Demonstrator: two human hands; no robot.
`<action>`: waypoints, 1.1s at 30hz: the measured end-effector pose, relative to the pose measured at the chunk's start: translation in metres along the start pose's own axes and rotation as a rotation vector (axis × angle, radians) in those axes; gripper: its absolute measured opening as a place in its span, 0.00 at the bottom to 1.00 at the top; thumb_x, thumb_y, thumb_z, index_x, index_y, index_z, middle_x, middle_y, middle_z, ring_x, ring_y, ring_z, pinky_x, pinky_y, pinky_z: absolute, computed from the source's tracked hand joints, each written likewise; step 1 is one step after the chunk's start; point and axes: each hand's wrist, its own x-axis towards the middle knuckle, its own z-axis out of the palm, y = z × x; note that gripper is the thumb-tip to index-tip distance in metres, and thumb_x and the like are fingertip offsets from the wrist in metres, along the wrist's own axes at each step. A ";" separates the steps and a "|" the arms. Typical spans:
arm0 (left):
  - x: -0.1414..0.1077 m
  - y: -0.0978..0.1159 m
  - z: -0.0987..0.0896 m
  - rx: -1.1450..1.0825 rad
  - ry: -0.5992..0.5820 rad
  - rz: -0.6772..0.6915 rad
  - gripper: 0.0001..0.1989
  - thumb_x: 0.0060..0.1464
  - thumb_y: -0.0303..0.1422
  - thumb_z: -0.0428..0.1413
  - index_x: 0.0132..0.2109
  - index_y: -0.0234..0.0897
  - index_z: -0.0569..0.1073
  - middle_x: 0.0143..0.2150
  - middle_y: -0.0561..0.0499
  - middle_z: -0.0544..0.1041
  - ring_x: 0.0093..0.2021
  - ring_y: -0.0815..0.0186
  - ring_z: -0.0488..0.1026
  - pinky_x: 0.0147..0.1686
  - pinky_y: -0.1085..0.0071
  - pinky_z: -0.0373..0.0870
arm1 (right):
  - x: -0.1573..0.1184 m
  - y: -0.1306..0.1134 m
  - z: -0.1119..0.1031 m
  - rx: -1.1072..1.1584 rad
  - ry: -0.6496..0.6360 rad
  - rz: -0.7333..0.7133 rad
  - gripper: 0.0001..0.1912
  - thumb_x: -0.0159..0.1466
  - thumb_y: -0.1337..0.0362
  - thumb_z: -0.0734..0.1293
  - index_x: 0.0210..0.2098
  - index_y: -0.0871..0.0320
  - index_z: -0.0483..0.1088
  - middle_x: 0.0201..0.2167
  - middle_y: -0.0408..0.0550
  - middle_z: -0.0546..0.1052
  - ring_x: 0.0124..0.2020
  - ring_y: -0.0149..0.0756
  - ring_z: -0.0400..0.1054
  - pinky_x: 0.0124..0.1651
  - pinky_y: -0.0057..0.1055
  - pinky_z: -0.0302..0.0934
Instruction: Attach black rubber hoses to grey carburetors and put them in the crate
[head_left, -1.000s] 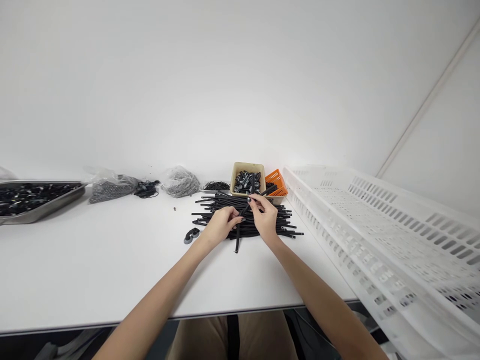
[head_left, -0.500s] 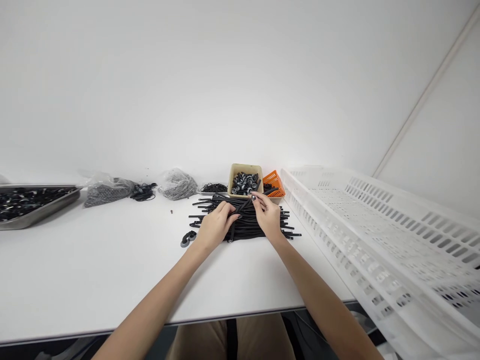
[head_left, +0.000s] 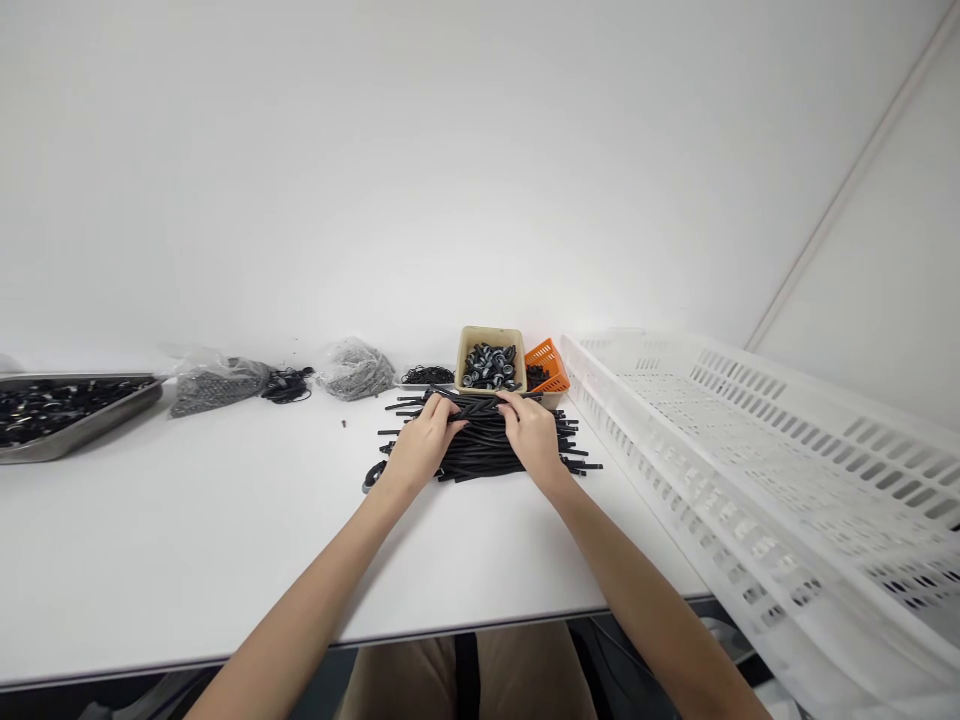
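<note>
Both hands are over a pile of black rods or tubes [head_left: 484, 458] lying side by side on the white table. My left hand [head_left: 421, 440] pinches a black tube [head_left: 478, 408] near its left part, with thumb and fingers closed. Farther right, my right hand [head_left: 531, 432] grips the same tube, which lies roughly level along the far side of the pile. Whether it is a plain tube or a cord, I cannot tell. Beside my left wrist a grey-and-black ring-shaped part [head_left: 372, 476] is partly hidden.
Behind the pile stand a beige bin [head_left: 491, 334] of grey-black parts and an orange basket [head_left: 553, 366]. A large white perforated crate [head_left: 720, 440] fills the right side. Leftward are a small tray of black bands [head_left: 427, 375], plastic bags [head_left: 354, 368] and a metal tray [head_left: 112, 408].
The tube has turned from slanting to nearly level across the pile. My left hand has shifted slightly left and away from me; my right hand has lowered its fingers onto the tube.
</note>
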 end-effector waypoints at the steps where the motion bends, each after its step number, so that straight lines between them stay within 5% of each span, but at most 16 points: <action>1: 0.000 0.000 0.000 0.020 -0.004 -0.001 0.06 0.64 0.36 0.47 0.42 0.40 0.64 0.43 0.51 0.70 0.30 0.68 0.71 0.26 0.72 0.63 | 0.000 0.000 0.000 -0.030 0.011 -0.012 0.14 0.67 0.65 0.60 0.46 0.56 0.75 0.34 0.51 0.80 0.34 0.41 0.72 0.41 0.37 0.66; 9: 0.002 -0.003 0.001 0.017 0.100 0.088 0.07 0.64 0.37 0.48 0.40 0.39 0.64 0.41 0.49 0.73 0.39 0.63 0.72 0.39 0.67 0.66 | -0.001 -0.008 -0.002 -0.176 0.057 -0.102 0.11 0.65 0.66 0.62 0.38 0.57 0.77 0.31 0.53 0.75 0.37 0.45 0.64 0.43 0.42 0.61; 13: 0.002 -0.004 0.003 -0.047 0.064 0.076 0.05 0.64 0.35 0.48 0.40 0.39 0.65 0.41 0.49 0.73 0.39 0.63 0.72 0.38 0.67 0.66 | 0.002 -0.007 -0.003 -0.143 0.094 -0.116 0.09 0.64 0.70 0.62 0.35 0.58 0.75 0.40 0.56 0.73 0.44 0.46 0.65 0.49 0.44 0.61; 17: 0.002 -0.008 0.003 -0.034 0.048 0.071 0.05 0.63 0.35 0.48 0.40 0.40 0.65 0.42 0.49 0.74 0.41 0.62 0.73 0.41 0.65 0.65 | 0.003 0.000 -0.001 0.104 -0.067 -0.097 0.11 0.63 0.73 0.59 0.38 0.57 0.72 0.43 0.53 0.76 0.47 0.42 0.69 0.52 0.40 0.63; 20: 0.002 -0.012 0.000 0.007 0.041 0.072 0.05 0.63 0.35 0.48 0.40 0.39 0.65 0.42 0.49 0.74 0.41 0.61 0.72 0.42 0.64 0.65 | 0.003 0.003 -0.002 0.182 -0.214 -0.005 0.09 0.64 0.71 0.60 0.39 0.56 0.70 0.37 0.49 0.78 0.40 0.40 0.73 0.46 0.37 0.65; 25: 0.002 -0.013 -0.006 0.028 0.065 0.026 0.05 0.63 0.34 0.48 0.41 0.40 0.65 0.42 0.49 0.73 0.40 0.62 0.72 0.37 0.68 0.66 | 0.005 -0.001 -0.005 0.392 -0.247 0.145 0.02 0.61 0.66 0.63 0.32 0.54 0.67 0.29 0.43 0.77 0.32 0.36 0.73 0.40 0.34 0.66; 29: 0.002 -0.014 -0.005 0.062 0.031 -0.059 0.05 0.63 0.35 0.47 0.41 0.41 0.65 0.44 0.50 0.73 0.33 0.65 0.73 0.29 0.70 0.65 | 0.008 -0.003 -0.004 0.788 -0.333 0.384 0.09 0.57 0.60 0.68 0.29 0.55 0.63 0.23 0.41 0.76 0.27 0.36 0.75 0.31 0.32 0.68; 33: 0.002 -0.019 0.000 -0.082 0.008 -0.071 0.06 0.63 0.35 0.46 0.43 0.40 0.65 0.52 0.46 0.72 0.31 0.66 0.75 0.33 0.68 0.69 | 0.010 -0.007 -0.007 0.994 -0.452 0.523 0.17 0.53 0.56 0.72 0.34 0.55 0.63 0.22 0.42 0.78 0.22 0.34 0.73 0.26 0.28 0.66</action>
